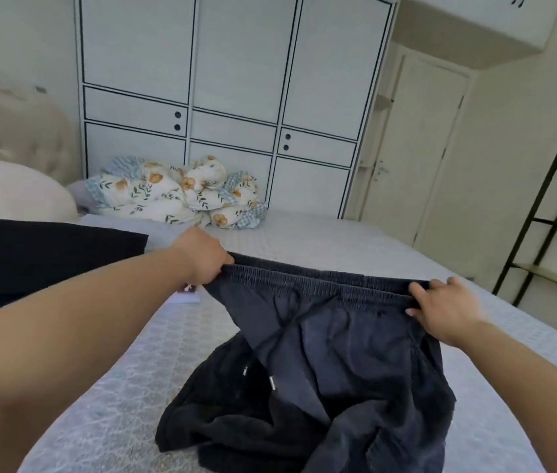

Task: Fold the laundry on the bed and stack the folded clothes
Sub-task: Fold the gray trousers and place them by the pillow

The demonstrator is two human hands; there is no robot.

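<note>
1. A black garment (222, 414) lies crumpled on the bed (338, 240) at its near edge, partly under the trousers.
2. I hold dark grey trousers (338, 343) up by the elastic waistband, stretched flat between my hands; the legs sag onto the bed and a drawstring hangs down the front.
3. My right hand (447, 308) grips the right end of the waistband, fingers curled over the top.
4. My left hand (202, 257) pinches the left end of the waistband.
5. A folded black item (48, 254) lies along the left edge of the bed.
6. A bundled floral quilt (181, 192) sits at the far edge, beside a pillow (14, 189).
7. A white wardrobe (236, 80) stands behind the bed.
</note>
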